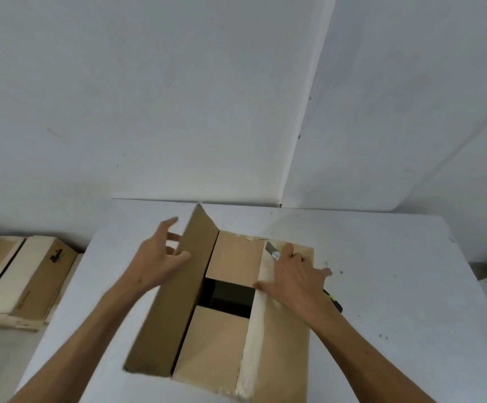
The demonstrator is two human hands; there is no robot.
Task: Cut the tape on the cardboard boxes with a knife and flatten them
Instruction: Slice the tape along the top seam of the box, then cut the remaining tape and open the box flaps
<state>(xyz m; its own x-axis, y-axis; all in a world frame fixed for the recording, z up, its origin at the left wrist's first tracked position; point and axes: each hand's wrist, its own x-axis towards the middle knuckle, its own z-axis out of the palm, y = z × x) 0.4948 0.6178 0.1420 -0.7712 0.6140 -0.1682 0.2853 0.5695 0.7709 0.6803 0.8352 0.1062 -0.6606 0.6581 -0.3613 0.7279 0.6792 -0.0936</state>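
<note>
Currently the cardboard box [221, 330] is sitting on the white table [396, 286], top seam already parted: left flap [175, 289] is standing up, right flap [283, 315] is lying nearly flat with a pale tape strip [258, 312] along its inner edge. Two inner flaps are showing, with a dark gap between them.

Left hand [156, 258] is spreading wide, fingers straight, touching the outer face of the raised flap. Right hand [296, 276] is pressing on the right flap while holding the knife [272, 251]; grip is curled round the handle, blade tip pointing away toward the far edge, dark butt with a yellow mark [335, 302] jutting out behind the wrist.

Risk notes (judgement):
- Blade appears exposed while the same hand is pushing cardboard; a slip along the tape could send it toward the left hand.
- Bottom tape is probably uncut, so forcing the box flat now could tear it.
- Box could be skidding on the smooth table.

Flattened boxes [29, 283] are lying on the floor at left.
</note>
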